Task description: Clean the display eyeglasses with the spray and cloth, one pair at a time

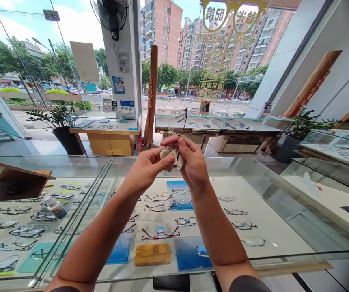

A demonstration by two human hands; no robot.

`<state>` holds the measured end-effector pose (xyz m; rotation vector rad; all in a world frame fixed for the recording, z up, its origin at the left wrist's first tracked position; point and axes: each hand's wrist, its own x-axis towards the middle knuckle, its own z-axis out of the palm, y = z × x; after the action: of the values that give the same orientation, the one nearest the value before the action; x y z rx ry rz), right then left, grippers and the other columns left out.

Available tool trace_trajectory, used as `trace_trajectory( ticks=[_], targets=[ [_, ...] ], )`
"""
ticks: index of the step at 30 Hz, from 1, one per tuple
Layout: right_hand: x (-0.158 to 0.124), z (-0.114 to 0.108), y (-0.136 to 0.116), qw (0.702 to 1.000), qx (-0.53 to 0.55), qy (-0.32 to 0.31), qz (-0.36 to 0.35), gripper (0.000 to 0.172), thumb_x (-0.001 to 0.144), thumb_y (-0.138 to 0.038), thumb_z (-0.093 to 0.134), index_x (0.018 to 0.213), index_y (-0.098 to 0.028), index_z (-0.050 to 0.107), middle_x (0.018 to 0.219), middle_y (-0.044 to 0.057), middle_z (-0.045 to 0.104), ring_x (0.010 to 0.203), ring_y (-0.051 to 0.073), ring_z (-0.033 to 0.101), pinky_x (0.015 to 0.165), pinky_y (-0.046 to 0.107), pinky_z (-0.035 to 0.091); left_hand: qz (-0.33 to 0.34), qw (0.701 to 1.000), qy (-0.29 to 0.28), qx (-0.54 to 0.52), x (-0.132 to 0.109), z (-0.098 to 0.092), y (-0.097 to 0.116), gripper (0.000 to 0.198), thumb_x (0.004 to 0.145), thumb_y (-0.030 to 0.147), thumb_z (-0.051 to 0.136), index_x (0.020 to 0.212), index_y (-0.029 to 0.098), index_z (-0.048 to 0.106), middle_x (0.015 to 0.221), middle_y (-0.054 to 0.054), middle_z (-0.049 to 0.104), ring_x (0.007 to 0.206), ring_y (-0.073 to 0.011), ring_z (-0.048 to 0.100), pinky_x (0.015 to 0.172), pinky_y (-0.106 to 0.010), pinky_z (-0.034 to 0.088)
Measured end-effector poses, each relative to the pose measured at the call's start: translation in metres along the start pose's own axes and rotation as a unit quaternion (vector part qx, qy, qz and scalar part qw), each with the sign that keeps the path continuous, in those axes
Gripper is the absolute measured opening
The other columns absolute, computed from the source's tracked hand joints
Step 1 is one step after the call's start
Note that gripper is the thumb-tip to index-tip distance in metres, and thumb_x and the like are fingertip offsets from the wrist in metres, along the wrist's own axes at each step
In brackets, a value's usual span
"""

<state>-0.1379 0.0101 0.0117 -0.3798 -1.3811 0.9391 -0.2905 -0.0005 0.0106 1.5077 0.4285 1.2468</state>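
My left hand (150, 168) and my right hand (193, 159) meet above a glass display counter (220, 172). Between them, a crumpled beige cloth (171, 158) is pinched in the fingers of both hands. A pair of thin-framed eyeglasses (179, 123) rises from the cloth, with a black temple arm curving upward. My right fingers grip the eyeglasses through the cloth, and the lens inside the folds is hidden.
Under the counter glass lie rows of eyeglasses (160, 233), a wooden block (152, 254) and blue cards (191, 253). A white bottle (56, 208) stands to the left. More glass cases, a potted plant (60, 121) and a wooden post (153, 91) stand ahead.
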Motion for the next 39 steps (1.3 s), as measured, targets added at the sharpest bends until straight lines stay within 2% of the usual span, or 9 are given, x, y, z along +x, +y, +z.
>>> trace_trajectory(
  ticks=[7,11,16,21,26,29,33,35,39],
  targets=[
    [0.0,0.009,0.002,0.999,0.048,-0.012,0.009,0.025,0.102,-0.054,0.075,0.099,-0.031,0.084,0.113,0.004,0.085,0.117,0.024,0.077,0.111,0.045,0.062,0.023,0.999,-0.006,-0.041,0.003,-0.008,-0.001,0.035,0.082,0.041,0.099,0.096,0.015,0.08,0.077,0.001,0.065,0.071,-0.0103,0.053,0.071,-0.026,0.045],
    [0.0,0.014,0.008,0.997,0.079,-0.011,0.02,0.024,0.101,-0.052,0.074,0.095,-0.03,0.084,0.109,0.005,0.085,0.115,0.025,0.078,0.107,0.046,0.063,0.03,0.998,0.023,-0.056,0.003,-0.003,-0.005,0.048,0.075,0.036,0.103,0.113,0.017,0.082,0.088,-0.002,0.073,0.076,-0.012,0.06,0.072,-0.026,0.05],
    [-0.004,0.02,0.008,0.997,0.078,0.015,0.023,0.027,0.102,-0.053,0.07,0.1,-0.031,0.085,0.113,0.005,0.085,0.121,0.026,0.076,0.108,0.045,0.063,0.074,0.994,0.081,-0.005,-0.001,0.008,-0.012,0.044,0.086,0.045,0.096,0.119,0.019,0.081,0.09,-0.002,0.074,0.076,-0.0136,0.061,0.073,-0.028,0.054],
    [-0.01,0.029,0.009,0.995,0.094,0.013,0.009,0.023,0.102,-0.051,0.071,0.101,-0.034,0.086,0.118,0.004,0.086,0.126,0.026,0.075,0.11,0.046,0.062,0.131,0.979,0.146,0.064,-0.004,0.016,-0.016,0.044,0.094,0.059,0.085,0.116,0.021,0.079,0.101,-0.005,0.077,0.091,-0.0178,0.067,0.084,-0.029,0.056],
    [-0.015,0.037,0.011,0.997,0.079,-0.009,0.014,0.029,0.103,-0.056,0.069,0.109,-0.034,0.088,0.125,0.005,0.085,0.132,0.027,0.074,0.117,0.048,0.059,0.155,0.966,0.199,0.063,-0.006,0.017,-0.016,0.05,0.093,0.071,0.08,0.102,0.021,0.075,0.089,-0.001,0.068,0.082,-0.0166,0.06,0.074,-0.028,0.05],
    [-0.012,0.032,0.011,0.996,0.09,0.009,0.01,0.025,0.101,-0.05,0.073,0.108,-0.034,0.089,0.124,0.004,0.086,0.13,0.026,0.075,0.12,0.046,0.058,0.14,0.972,0.166,0.087,-0.003,0.007,-0.012,0.053,0.097,0.073,0.074,0.091,0.02,0.071,0.079,0.0,0.058,0.073,-0.0145,0.047,0.067,-0.029,0.041],
    [-0.002,0.018,0.013,0.993,0.106,0.025,0.039,0.02,0.095,-0.044,0.076,0.098,-0.03,0.09,0.116,0.003,0.088,0.121,0.025,0.079,0.115,0.046,0.061,0.072,0.993,0.007,0.092,0.003,-0.012,-0.002,0.054,0.097,0.069,0.076,0.082,0.018,0.065,0.075,0.001,0.052,0.07,-0.0134,0.041,0.065,-0.029,0.035],
    [0.003,0.012,0.015,0.992,0.108,0.028,0.062,0.02,0.092,-0.046,0.079,0.095,-0.029,0.088,0.114,0.003,0.089,0.118,0.025,0.079,0.112,0.046,0.062,0.051,0.995,-0.043,0.07,0.006,-0.018,0.001,0.052,0.094,0.066,0.081,0.081,0.018,0.064,0.075,0.001,0.052,0.07,-0.0133,0.042,0.066,-0.029,0.037],
    [0.007,0.009,0.017,0.989,0.117,0.041,0.08,0.021,0.087,-0.049,0.086,0.09,-0.028,0.085,0.114,0.003,0.089,0.114,0.023,0.079,0.107,0.043,0.064,0.053,0.997,-0.021,0.059,0.009,-0.018,-0.005,0.047,0.086,0.058,0.092,0.096,0.016,0.073,0.084,-0.002,0.065,0.078,-0.0149,0.055,0.074,-0.028,0.046]
  ],
)
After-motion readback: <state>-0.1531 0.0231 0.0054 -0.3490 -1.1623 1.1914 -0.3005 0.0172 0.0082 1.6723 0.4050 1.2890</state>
